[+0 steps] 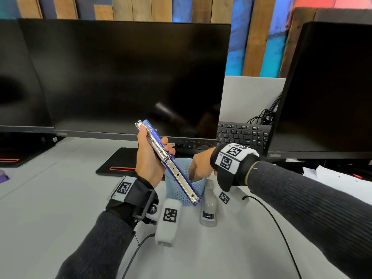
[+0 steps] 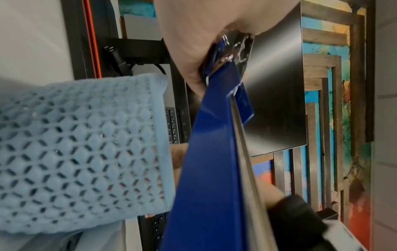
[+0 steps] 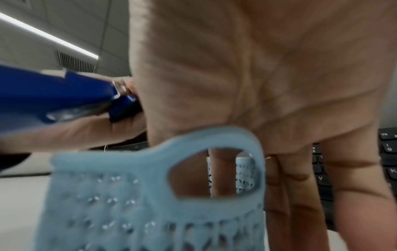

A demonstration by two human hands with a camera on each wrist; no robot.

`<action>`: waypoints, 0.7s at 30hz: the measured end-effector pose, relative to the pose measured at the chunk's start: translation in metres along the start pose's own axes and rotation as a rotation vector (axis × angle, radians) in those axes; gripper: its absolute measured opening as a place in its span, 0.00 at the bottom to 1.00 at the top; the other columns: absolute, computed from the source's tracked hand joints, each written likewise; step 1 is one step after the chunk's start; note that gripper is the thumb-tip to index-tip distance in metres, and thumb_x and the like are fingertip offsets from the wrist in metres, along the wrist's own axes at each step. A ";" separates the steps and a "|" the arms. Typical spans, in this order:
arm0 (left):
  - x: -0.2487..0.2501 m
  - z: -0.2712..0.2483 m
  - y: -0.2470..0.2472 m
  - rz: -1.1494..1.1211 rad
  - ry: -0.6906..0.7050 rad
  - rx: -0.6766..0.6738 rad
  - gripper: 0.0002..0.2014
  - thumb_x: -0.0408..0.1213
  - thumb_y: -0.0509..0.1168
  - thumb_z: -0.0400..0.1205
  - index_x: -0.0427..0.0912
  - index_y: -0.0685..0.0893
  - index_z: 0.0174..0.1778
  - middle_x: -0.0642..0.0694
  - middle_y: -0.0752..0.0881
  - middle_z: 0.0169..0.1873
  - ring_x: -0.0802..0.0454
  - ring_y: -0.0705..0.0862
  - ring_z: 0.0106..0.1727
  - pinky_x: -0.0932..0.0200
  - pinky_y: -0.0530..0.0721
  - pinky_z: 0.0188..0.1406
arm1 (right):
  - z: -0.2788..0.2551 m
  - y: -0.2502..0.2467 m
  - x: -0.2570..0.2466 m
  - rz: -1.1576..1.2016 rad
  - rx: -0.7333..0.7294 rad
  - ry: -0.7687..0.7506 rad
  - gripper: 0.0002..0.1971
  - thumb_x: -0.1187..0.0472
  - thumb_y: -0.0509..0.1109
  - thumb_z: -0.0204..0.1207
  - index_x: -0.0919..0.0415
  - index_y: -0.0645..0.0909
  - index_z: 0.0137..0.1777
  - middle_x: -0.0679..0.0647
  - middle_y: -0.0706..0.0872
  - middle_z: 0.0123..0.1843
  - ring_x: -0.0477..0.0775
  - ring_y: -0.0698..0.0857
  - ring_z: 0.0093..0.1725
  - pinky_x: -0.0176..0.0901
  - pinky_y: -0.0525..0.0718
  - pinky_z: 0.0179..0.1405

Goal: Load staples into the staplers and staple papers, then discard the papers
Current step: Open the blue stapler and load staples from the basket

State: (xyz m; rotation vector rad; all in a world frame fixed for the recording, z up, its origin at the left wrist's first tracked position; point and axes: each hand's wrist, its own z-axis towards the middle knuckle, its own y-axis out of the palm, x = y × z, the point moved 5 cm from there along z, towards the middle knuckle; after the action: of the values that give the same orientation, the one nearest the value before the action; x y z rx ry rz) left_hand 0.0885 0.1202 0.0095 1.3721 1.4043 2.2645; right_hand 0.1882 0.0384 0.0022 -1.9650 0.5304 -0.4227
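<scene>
Above the middle of the grey worktop (image 1: 231, 248), left hand (image 1: 150, 158) gripped the blue stapler (image 1: 171, 164), fingers (image 1: 168, 147) curled round its upper half, thumb along the near side. Stapler was swung fully open: metal staple channel facing the head camera, body tilted, top end toward the centre monitor (image 1: 124, 77), lower end hanging down in front of the light blue mesh basket (image 1: 179, 190). Left wrist view showed the same: blue arm and metal rail running down past the basket wall (image 2: 86, 144).

Right hand (image 1: 201, 166) was reaching down into the basket, fingers (image 3: 223, 171) pointing down inside it, seen through the basket's handle cutout in the right wrist view. Cannot tell whether they held anything; fingertips hidden by the basket wall.

Basket stood on the worktop just in front of the monitor's stand base (image 1: 118, 162). Grey stapler (image 1: 209, 206) lay on the worktop just beside the basket, on its right, closed, nose toward the near edge. Black keyboard (image 1: 241, 133) sat behind the right wrist, toward the far edge. Loose white papers (image 1: 330, 175) lay near the right edge, under the right monitor (image 1: 332, 87).
</scene>
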 end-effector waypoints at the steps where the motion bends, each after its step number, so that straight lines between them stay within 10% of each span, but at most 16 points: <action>1: -0.001 0.001 -0.001 -0.001 -0.008 -0.001 0.19 0.60 0.53 0.85 0.46 0.69 0.50 0.49 0.70 0.27 0.57 0.69 0.23 0.66 0.75 0.23 | 0.004 0.000 -0.001 -0.027 -0.008 -0.002 0.19 0.52 0.69 0.78 0.53 0.82 0.68 0.53 0.86 0.61 0.53 0.85 0.55 0.43 0.84 0.53; 9: -0.005 0.002 -0.001 -0.002 -0.072 -0.040 0.24 0.62 0.53 0.84 0.46 0.68 0.63 0.50 0.69 0.27 0.59 0.68 0.23 0.68 0.74 0.21 | 0.007 -0.014 -0.007 0.073 0.113 -0.073 0.11 0.60 0.79 0.69 0.59 0.89 0.51 0.46 0.88 0.42 0.45 0.84 0.43 0.36 0.79 0.36; 14: -0.004 0.000 0.003 -0.021 -0.057 -0.047 0.20 0.60 0.52 0.85 0.48 0.72 0.60 0.50 0.69 0.27 0.59 0.67 0.24 0.68 0.72 0.22 | -0.002 -0.018 0.002 0.169 0.198 -0.126 0.04 0.61 0.81 0.67 0.57 0.88 0.40 0.47 0.88 0.45 0.47 0.82 0.51 0.44 0.80 0.51; 21: -0.006 -0.001 0.002 -0.006 -0.073 -0.051 0.18 0.61 0.52 0.85 0.48 0.71 0.50 0.51 0.69 0.25 0.59 0.66 0.24 0.69 0.72 0.22 | -0.018 -0.025 0.027 0.324 0.431 -0.186 0.10 0.60 0.80 0.68 0.49 0.87 0.29 0.48 0.91 0.42 0.44 0.85 0.44 0.40 0.81 0.48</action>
State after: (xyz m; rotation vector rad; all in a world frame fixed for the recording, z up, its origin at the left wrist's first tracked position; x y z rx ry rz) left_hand 0.0917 0.1156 0.0071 1.4171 1.3169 2.2075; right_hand 0.2068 0.0202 0.0339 -1.4551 0.5720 -0.1314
